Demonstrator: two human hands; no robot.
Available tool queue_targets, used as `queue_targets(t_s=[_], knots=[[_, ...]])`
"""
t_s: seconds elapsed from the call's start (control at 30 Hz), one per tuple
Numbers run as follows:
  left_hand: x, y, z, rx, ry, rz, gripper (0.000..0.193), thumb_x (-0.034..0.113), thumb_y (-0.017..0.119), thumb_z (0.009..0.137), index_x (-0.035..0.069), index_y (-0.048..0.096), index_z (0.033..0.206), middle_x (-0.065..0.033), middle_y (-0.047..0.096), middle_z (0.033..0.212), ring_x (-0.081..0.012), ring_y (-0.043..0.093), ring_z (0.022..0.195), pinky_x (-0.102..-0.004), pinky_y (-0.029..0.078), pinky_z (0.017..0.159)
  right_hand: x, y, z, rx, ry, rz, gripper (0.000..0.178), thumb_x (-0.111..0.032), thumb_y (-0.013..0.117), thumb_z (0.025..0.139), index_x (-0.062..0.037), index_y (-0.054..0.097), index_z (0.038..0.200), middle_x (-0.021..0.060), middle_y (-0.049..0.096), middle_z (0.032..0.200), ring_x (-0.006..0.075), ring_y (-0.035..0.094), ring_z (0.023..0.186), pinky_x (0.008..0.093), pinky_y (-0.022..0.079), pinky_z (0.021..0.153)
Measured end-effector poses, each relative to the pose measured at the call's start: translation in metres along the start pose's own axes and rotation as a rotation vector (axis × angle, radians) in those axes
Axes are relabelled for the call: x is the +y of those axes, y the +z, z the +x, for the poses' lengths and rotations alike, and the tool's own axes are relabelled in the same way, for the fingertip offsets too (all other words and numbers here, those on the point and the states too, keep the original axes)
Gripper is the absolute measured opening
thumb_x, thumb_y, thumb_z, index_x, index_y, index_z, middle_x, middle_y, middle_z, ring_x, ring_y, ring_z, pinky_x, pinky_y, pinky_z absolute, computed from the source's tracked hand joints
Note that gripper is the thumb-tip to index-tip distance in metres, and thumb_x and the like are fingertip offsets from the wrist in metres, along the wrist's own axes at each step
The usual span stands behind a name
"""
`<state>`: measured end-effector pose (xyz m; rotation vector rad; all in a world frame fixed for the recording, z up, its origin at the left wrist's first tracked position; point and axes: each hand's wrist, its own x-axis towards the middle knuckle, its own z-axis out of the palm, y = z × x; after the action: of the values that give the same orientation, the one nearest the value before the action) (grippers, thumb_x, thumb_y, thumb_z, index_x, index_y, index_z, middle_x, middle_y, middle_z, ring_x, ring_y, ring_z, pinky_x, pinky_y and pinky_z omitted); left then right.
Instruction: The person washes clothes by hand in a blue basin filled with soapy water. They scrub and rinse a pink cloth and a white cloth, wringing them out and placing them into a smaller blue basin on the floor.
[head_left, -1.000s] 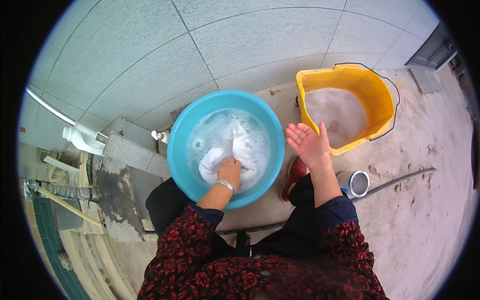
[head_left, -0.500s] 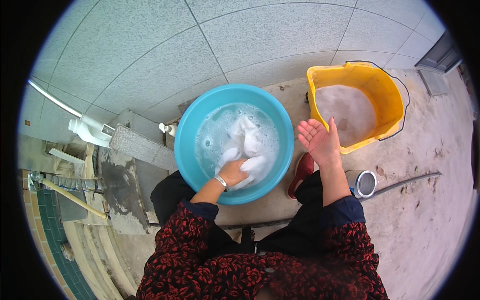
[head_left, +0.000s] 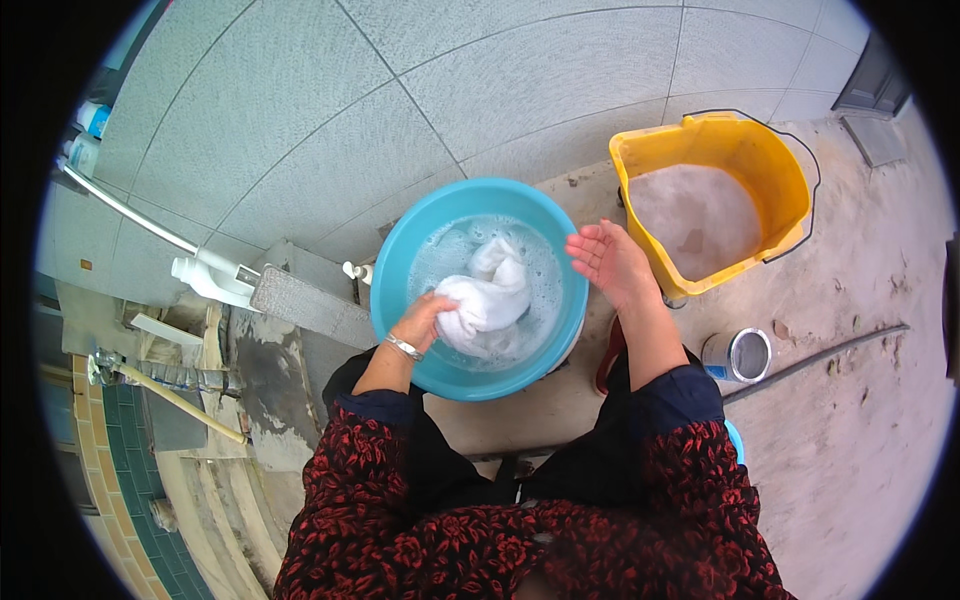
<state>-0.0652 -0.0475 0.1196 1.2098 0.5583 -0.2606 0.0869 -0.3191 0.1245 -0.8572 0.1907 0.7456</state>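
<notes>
A round blue basin [head_left: 402,240] holds sudsy water and a bunched wet white cloth [head_left: 485,300]. My left hand [head_left: 420,320], with a silver bracelet at the wrist, is closed on the cloth's left edge inside the basin's rim. The cloth lies folded and partly in the water; its exact kind does not show. Just beyond the basin's right rim hovers my right hand [head_left: 612,262], fingers stretched out and palm showing, holding nothing. It is between the basin and a yellow bucket [head_left: 620,160] of cloudy, foamy water.
A metal can [head_left: 736,356] and a dark hose [head_left: 840,352] lie on the concrete floor at right. On the left are a stone slab [head_left: 310,305], a white pump bottle [head_left: 358,272], white pipes [head_left: 205,280] and a tap [head_left: 103,366]. A tiled wall [head_left: 520,90] runs behind.
My left hand has drawn up and left, pulling the cloth into a more gathered bundle. My right hand has shifted left, closer to the basin. The view has moved slightly.
</notes>
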Motion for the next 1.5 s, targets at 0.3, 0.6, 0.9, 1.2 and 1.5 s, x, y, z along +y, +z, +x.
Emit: queue_targets(t_s=[0.3, 0.6, 0.9, 1.2, 1.5], knots=[[0.147, 0.045, -0.066, -0.195, 0.361, 0.051, 0.032, 0.013, 0.054, 0.075, -0.005, 0.051, 0.102, -0.0121, 0.058, 0.079, -0.0171, 0.053, 0.053, -0.0281, 0.043, 0.049, 0.017, 0.046, 0.001, -0.207, -0.195, -0.747, 0.068, -0.027, 0.069, 0.071, -0.0108, 0.038, 0.129, 0.012, 0.05, 0.12, 0.0206, 0.047, 0.11, 0.0345, 0.04, 0.088], [0.166, 0.056, -0.095, -0.316, 0.443, -0.082, 0.037, 0.009, 0.058, 0.076, -0.003, 0.047, 0.109, -0.0125, 0.056, 0.09, -0.0142, 0.05, 0.064, -0.0251, 0.039, 0.049, 0.057, 0.089, 0.017, -0.369, -0.301, -0.889, 0.058, -0.024, 0.068, 0.068, -0.0094, 0.047, 0.12, 0.0146, 0.054, 0.114, 0.027, 0.053, 0.103, 0.0347, 0.041, 0.086], [0.035, -0.011, 0.008, -0.064, -0.135, 0.072, 0.05, 0.007, 0.072, 0.067, -0.001, 0.05, 0.111, -0.0054, 0.059, 0.093, -0.0133, 0.057, 0.077, -0.0273, 0.049, 0.065, 0.076, 0.046, 0.058, 0.224, -0.071, -0.464, 0.043, -0.021, 0.059, 0.074, -0.0064, 0.049, 0.114, 0.0114, 0.058, 0.105, 0.0221, 0.057, 0.092, 0.0329, 0.045, 0.079], [-0.026, -0.018, 0.047, 0.62, -0.04, 1.168, 0.088, 0.036, 0.072, 0.063, 0.014, 0.026, 0.134, -0.0178, 0.036, 0.13, -0.0308, 0.041, 0.117, -0.0384, 0.038, 0.093, 0.11, 0.039, 0.054, 0.394, -0.364, -1.498, 0.062, -0.026, 0.059, 0.075, -0.01, 0.034, 0.13, 0.0188, 0.046, 0.122, 0.0375, 0.047, 0.108, 0.0419, 0.039, 0.09], [-0.074, -0.005, 0.084, 0.175, 0.144, 0.283, 0.032, 0.021, 0.062, 0.072, 0.008, 0.062, 0.101, -0.0143, 0.059, 0.102, -0.0264, 0.057, 0.095, -0.0333, 0.044, 0.083, 0.142, 0.036, 0.077, 0.177, 0.157, -0.49, 0.072, -0.057, 0.043, 0.083, -0.0085, 0.028, 0.135, 0.0162, 0.041, 0.128, 0.0328, 0.045, 0.112, 0.0432, 0.035, 0.095]])
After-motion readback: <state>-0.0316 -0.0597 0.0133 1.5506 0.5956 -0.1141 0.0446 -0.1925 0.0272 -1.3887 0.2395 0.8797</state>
